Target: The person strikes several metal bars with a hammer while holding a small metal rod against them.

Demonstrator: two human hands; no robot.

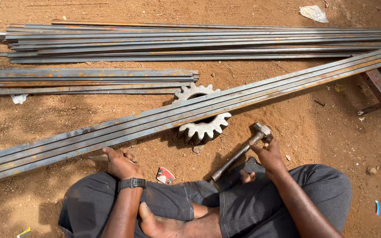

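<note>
I'm looking down at the hammer, lying slanted on the dirt just ahead of the crossed legs. The right hand is touching it up by the steel head, fingers loose, not really gripping. The left hand is curling around something thin under the rusty flat bars, can't tell what. The bars are resting across a chunky toothed gear, propping them off the ground, I'd guess.

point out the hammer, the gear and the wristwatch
hammer (240, 153), head view, middle of its handle
gear (204, 128), head view, lower toothed rim below the bars
wristwatch (132, 183), head view, black band on the left wrist
</note>
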